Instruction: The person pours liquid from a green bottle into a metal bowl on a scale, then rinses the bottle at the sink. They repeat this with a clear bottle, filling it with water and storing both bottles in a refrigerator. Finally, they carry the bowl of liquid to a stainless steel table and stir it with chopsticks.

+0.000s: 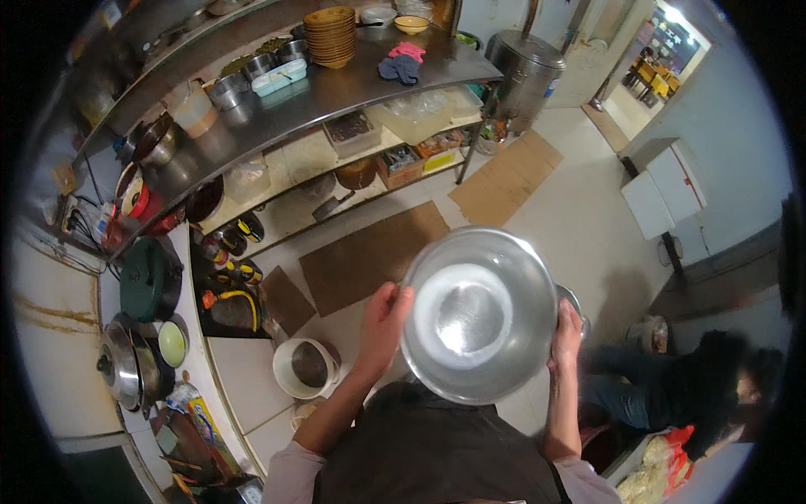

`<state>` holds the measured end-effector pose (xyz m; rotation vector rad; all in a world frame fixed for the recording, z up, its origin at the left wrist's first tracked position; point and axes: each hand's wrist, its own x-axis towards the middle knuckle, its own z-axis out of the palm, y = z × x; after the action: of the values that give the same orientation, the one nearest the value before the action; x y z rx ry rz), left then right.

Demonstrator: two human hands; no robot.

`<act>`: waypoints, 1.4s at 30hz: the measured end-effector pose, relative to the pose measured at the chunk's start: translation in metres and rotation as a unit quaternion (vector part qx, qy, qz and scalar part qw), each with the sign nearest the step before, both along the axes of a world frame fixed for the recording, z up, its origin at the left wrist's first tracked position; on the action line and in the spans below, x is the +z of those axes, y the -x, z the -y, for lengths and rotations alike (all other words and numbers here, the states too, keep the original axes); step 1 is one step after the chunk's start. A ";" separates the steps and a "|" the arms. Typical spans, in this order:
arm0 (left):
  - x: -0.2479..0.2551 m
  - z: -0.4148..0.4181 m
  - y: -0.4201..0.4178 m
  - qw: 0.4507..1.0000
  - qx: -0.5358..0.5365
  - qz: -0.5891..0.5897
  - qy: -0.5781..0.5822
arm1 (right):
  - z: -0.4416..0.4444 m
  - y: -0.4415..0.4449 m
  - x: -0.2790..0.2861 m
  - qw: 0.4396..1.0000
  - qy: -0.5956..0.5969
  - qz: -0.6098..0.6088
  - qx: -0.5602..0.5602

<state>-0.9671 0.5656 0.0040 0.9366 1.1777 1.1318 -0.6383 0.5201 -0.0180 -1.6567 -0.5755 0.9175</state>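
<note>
A large stainless steel bowl [535, 296] is held in front of my body between both hands, its open top facing the camera. Whitish liquid or foam rings its inner bottom, with bare shiny metal at the centre. My left hand [385, 327] grips the left rim, thumb on top. My right hand [565, 334] grips the right rim; its fingers are partly hidden. Just beyond the right rim, another round metal vessel [572, 299] shows in part; whether it touches my hand or the bowl I cannot tell.
Ahead, a steel worktable [352, 88] bears stacked brown bowls [330, 38] and cloths. Cardboard sheets [374, 258] lie on the tiled floor. A white bucket [302, 372] stands at lower left, beside a counter with pots. Close on the right, a person in dark clothes [680, 384] bends near bagged food.
</note>
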 end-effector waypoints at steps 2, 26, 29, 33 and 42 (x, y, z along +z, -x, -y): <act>-0.003 -0.033 0.021 0.999 0.043 0.012 0.015 | -0.061 0.005 -0.034 0.995 -0.007 -0.044 0.085; -0.003 -0.600 -0.073 0.997 0.054 -0.005 0.060 | -0.572 -0.065 -0.021 0.990 -0.055 -0.064 -0.110; -0.005 -0.668 -0.137 0.996 -0.004 0.057 0.065 | -0.591 -0.111 0.021 0.994 -0.012 -0.056 -0.091; -0.012 -0.754 -0.228 0.976 -0.193 0.087 0.040 | -0.619 -0.187 0.023 0.984 -0.072 -0.031 -0.161; -0.023 -0.875 -0.473 0.965 -0.244 0.070 0.070 | -0.707 -0.384 0.011 0.974 -0.024 0.037 -0.221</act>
<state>-0.4937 1.4403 -0.0191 0.9539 0.8359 0.6943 -0.2547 1.2271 -0.0066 -1.6874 -0.2563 0.5142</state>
